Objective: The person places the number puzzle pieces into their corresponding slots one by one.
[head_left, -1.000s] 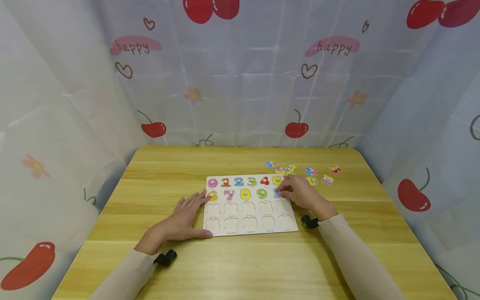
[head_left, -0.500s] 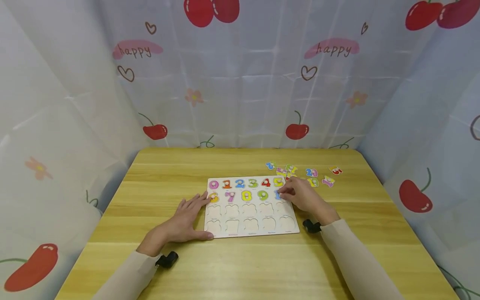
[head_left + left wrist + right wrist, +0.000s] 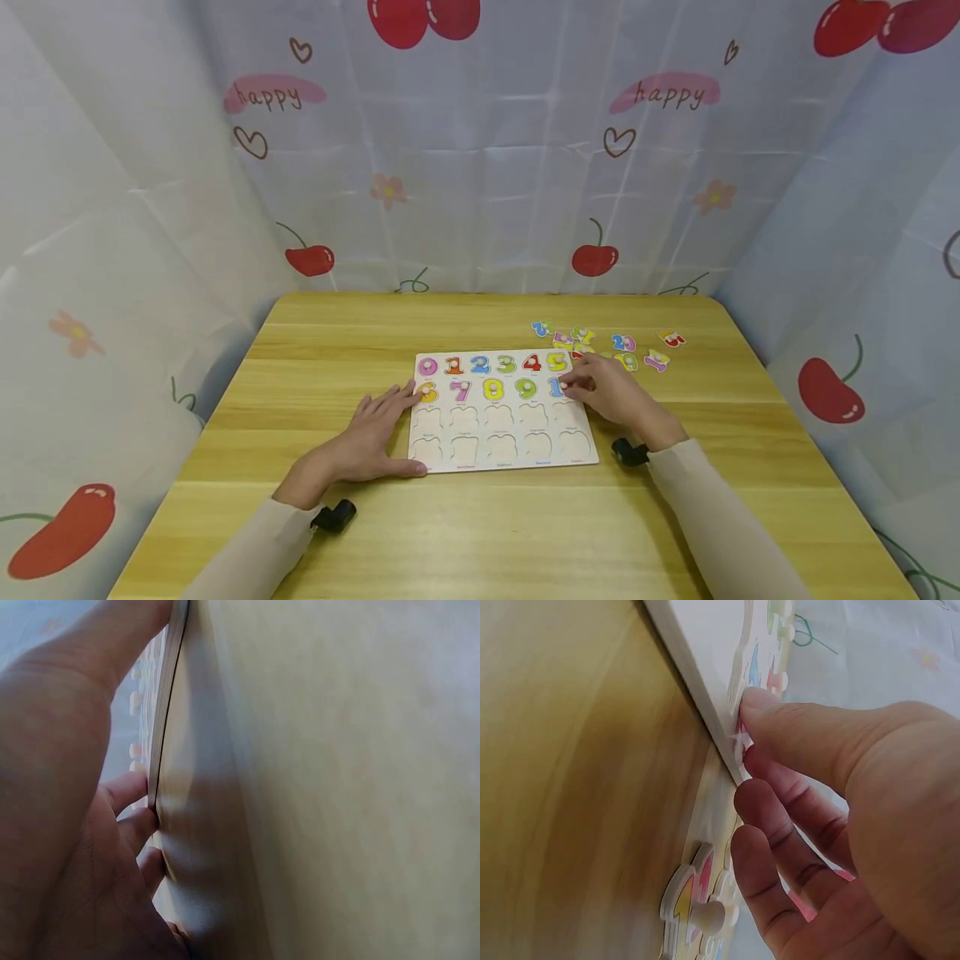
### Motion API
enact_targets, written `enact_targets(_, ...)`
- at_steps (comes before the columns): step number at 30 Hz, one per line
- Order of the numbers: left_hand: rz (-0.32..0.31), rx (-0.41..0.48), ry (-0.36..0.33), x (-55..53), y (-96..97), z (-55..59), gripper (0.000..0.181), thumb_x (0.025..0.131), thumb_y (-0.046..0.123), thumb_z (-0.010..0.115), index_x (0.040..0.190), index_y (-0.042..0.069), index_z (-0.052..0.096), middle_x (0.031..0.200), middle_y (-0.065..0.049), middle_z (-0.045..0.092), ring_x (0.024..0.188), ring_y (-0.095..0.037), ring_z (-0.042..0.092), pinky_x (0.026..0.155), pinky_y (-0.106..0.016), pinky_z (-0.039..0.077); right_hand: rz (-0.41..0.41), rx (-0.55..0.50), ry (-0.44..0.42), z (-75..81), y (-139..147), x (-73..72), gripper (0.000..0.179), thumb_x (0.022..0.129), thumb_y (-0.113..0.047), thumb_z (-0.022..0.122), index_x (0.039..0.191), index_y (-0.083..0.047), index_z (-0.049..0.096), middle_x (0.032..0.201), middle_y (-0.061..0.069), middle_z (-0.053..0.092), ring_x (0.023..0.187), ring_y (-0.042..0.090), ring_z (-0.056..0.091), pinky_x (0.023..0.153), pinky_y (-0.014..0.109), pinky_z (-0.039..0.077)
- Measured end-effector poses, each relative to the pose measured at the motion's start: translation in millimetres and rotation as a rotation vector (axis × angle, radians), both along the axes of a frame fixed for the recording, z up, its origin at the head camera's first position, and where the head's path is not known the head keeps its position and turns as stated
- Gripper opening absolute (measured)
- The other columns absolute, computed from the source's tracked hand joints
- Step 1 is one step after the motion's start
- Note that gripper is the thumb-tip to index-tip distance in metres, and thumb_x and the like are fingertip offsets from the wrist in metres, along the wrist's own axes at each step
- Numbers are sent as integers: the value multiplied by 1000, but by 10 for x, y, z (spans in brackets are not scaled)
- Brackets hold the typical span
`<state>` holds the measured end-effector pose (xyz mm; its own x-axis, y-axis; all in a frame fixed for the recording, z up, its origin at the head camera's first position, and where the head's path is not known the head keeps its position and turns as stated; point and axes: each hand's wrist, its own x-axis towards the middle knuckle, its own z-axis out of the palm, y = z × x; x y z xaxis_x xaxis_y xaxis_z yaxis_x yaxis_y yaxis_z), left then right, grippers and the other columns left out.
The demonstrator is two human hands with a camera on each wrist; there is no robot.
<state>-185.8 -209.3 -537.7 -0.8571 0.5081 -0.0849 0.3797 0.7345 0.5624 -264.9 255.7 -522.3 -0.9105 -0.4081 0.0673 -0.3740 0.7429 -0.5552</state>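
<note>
Head view shows me, from my seat far away, a white number board [image 3: 498,417] lying flat on a yellow wood table [image 3: 450,537], with a person's two hands at its sides. I see the left hand [image 3: 367,442] with its fingers straight and spread, resting on the board's left edge, its thumb at the near corner and a fingertip close to the orange 6 [image 3: 428,394]. My left wrist view shows those fingers touching the edge from low down. The right hand [image 3: 611,390] pinches a blue number piece [image 3: 554,387] at the right end of the second row, and its fingers hide part of that piece. I cannot tell if the piece sits all the way in its slot. My right wrist view shows the thumb and one finger close together near the board's edge, with the other fingers bent. On the top row I see the pink 0 [image 3: 427,367] through to the yellow 5 [image 3: 557,362]. The two rows nearest the person have pale cut-out shapes. Past the far right corner, loose number pieces [image 3: 623,342] lie on the table, some touching each other. Behind the table hangs a white curtain [image 3: 480,208] with red cherries on it
</note>
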Motion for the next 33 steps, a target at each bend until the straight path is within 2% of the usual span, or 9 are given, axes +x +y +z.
enact_targets(8, -7, 5, 2, 9, -1, -10, 123, 93, 63, 95, 183, 7, 33, 197, -16, 20, 182, -52, 18, 141, -86, 6, -3, 9, 16, -13, 114, 39, 18, 106, -15, 88, 123, -11, 92, 115, 8, 79, 94, 18, 65, 83, 30, 55)
enact_targets(13, -13, 17, 8, 4, -11, -21, 125, 92, 66, 94, 184, 7, 32, 197, -16, 20, 182, -52, 17, 140, -86, 6, -44, 5, 13, 8, 242, 53, 19, 105, -12, 89, 123, -8, 90, 113, 9, 78, 97, 20, 68, 86, 32, 60)
enact_targets(15, -15, 29, 9, 6, -13, -23, 126, 91, 66, 95, 184, 7, 32, 197, -16, 21, 181, -53, 18, 140, -87, 6, -72, 4, 40, 23, 305, 34, 20, 104, -10, 89, 124, -6, 89, 113, 10, 81, 97, 22, 72, 85, 33, 61)
enact_targets(17, -17, 35, 13, 8, -14, -15, 125, 91, 66, 95, 183, 7, 33, 196, -17, 22, 181, -54, 18, 139, -88, 6, -101, 3, 78, 41, 378, 3, 21, 104, -9, 88, 124, -4, 88, 111, 12, 84, 95, 25, 76, 79, 32, 60)
enact_targets(20, -10, 31, 3, 13, -9, 3, 124, 92, 64, 95, 183, 7, 32, 196, -17, 22, 181, -53, 18, 140, -87, 6, -137, -14, 113, 51, 501, -55, 21, 106, -5, 84, 126, -2, 87, 116, 17, 85, 97, 30, 79, 76, 32, 60)
enact_targets(23, -3, 19, -8, 14, 0, 7, 124, 93, 64, 94, 184, 7, 32, 197, -15, 20, 182, -51, 17, 141, -85, 5, -151, -41, 99, 56, 605, -71, 24, 107, -3, 82, 131, 0, 86, 126, 23, 81, 103, 36, 79, 83, 39, 64)
enact_targets(26, -2, 12, -10, 9, 5, -5, 124, 94, 64, 94, 184, 8, 31, 197, -15, 20, 183, -50, 16, 141, -85, 5, -139, -41, 86, 57, 665, -61, 25, 107, -3, 82, 131, 0, 85, 126, 25, 79, 104, 37, 79, 91, 48, 67)
enact_targets(28, 1, 5, -12, 2, 2, -10, 124, 94, 63, 94, 184, 9, 31, 198, -13, 19, 183, -49, 16, 142, -84, 5, -126, -24, 67, 58, 686, -47, 22, 106, -5, 83, 128, -1, 87, 121, 21, 81, 102, 33, 78, 91, 44, 67)
enact_targets(33, 6, -2, -13, -10, -9, -4, 123, 93, 63, 95, 184, 10, 31, 198, -11, 18, 184, -47, 15, 143, -83, 5, -81, 2, -27, 56, 736, -7, 14, 106, -12, 86, 118, -9, 90, 107, 3, 87, 95, 15, 71, 83, 25, 62)
